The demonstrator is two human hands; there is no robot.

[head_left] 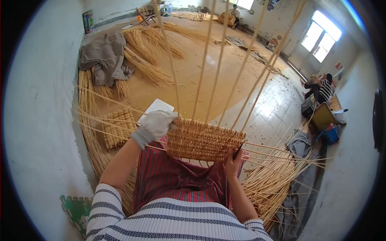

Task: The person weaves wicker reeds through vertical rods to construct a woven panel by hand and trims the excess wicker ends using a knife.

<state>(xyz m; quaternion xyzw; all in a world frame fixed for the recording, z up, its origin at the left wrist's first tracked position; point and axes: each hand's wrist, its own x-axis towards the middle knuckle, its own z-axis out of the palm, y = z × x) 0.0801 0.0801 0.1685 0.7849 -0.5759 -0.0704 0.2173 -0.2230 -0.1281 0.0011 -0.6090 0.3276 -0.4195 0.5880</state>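
Above my lap, covered by a red striped cloth, is a rectangular woven wicker panel. Long pale rods stick out from its top and both sides. My left hand, in a grey-white glove, grips the panel's upper left corner. My bare right hand is closed at the lower right corner, with a dark pointed tool between its fingers and the panel's edge. A second woven panel lies on the left, near a white flat object.
Bundles of rods lie at the left and the right. A grey cloth covers some. One person sits at the right by a blue container, another at the back. A folding chair stands far off.
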